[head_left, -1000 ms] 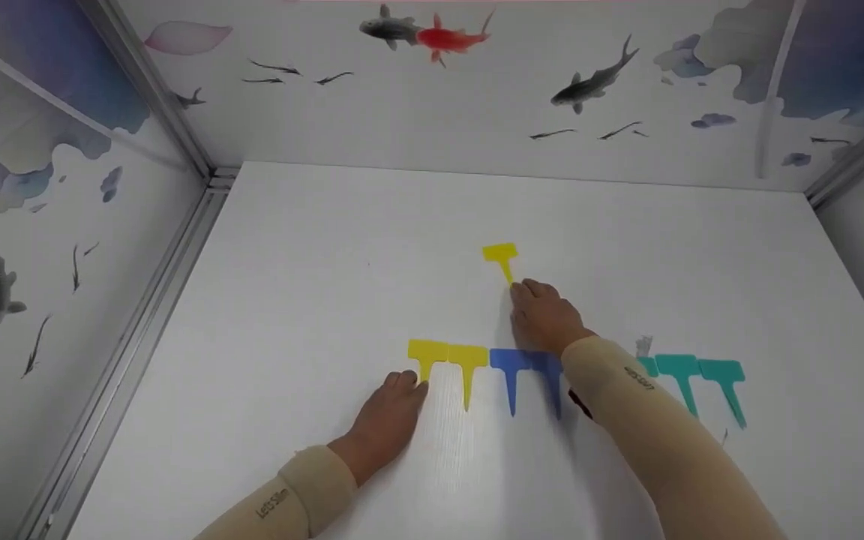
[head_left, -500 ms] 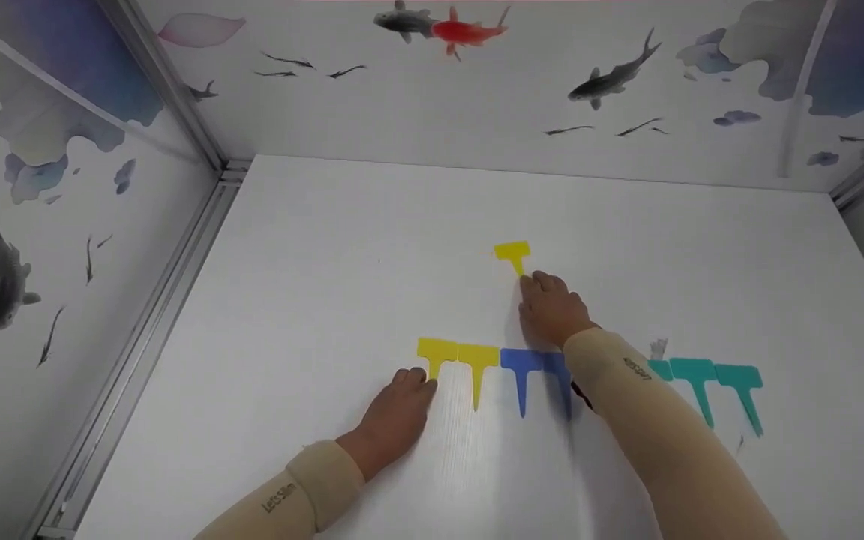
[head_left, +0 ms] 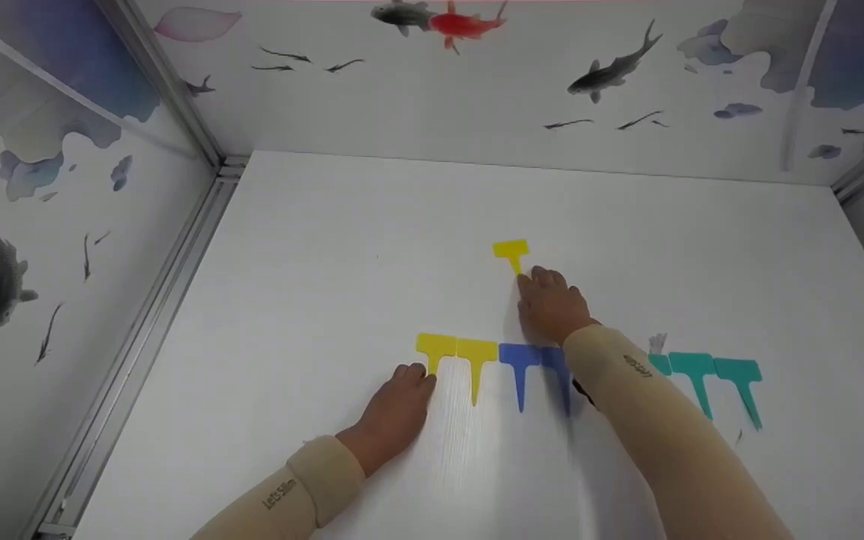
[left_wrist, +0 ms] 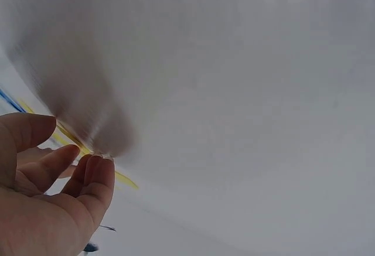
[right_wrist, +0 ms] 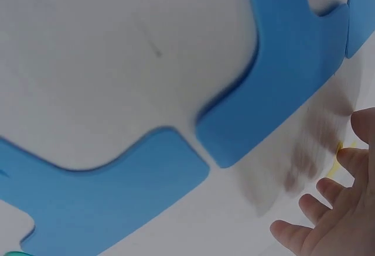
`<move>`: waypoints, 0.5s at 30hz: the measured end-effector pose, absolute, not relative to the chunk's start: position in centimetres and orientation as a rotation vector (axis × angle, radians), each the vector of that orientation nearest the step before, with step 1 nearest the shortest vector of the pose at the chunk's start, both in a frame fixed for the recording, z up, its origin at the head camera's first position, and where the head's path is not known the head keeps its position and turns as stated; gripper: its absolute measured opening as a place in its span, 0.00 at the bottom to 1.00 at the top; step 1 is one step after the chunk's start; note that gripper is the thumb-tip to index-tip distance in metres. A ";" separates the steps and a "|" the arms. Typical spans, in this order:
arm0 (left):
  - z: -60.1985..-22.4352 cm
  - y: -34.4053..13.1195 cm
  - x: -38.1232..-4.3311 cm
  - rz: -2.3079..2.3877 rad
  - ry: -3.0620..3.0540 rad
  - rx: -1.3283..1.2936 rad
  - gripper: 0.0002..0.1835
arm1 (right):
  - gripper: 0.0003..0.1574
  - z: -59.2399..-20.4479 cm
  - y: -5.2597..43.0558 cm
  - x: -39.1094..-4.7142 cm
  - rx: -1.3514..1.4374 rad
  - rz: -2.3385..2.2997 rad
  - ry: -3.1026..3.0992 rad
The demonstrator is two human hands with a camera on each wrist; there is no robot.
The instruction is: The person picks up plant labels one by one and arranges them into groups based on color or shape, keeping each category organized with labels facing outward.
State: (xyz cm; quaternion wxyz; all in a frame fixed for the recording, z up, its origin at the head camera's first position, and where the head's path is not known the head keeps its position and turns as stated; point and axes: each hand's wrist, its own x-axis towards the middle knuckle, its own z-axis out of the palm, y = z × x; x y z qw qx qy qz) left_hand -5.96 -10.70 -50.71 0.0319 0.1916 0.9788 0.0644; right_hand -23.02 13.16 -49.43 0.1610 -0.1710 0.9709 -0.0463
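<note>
Flat T-shaped plant labels lie in a row on the white table. At the row's left end, my left hand (head_left: 394,411) holds the stem of a yellow plant label (head_left: 436,345) at the fingertips; in the left wrist view its fingers are curled beside yellow strips. Farther back, my right hand (head_left: 553,306) pinches the stem end of another yellow plant label (head_left: 511,249) between thumb and index finger, its head pointing away. The right wrist view shows this hand's other fingers (right_wrist: 313,209) spread. Fingers hide the lower stems of both labels.
Right of the held label are a second yellow label (head_left: 477,349), blue labels (head_left: 520,354) and green labels (head_left: 692,364). My right forearm (head_left: 649,405) covers part of the row. A patterned wall (head_left: 432,105) stands behind the table (head_left: 312,247), another at left.
The view shifts slightly, so the whole scene slides a little to the right. Both hands stay with the same yellow labels, and the row keeps its arrangement.
</note>
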 end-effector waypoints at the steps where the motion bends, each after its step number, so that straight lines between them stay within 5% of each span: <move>1: -50.7 -10.7 -6.0 0.204 3.016 0.596 0.17 | 0.34 -49.4 13.1 -23.0 -0.483 -0.125 2.772; 15: -50.4 -10.6 -5.9 0.268 2.985 0.572 0.17 | 0.35 -49.8 11.8 -21.6 -0.553 0.001 2.754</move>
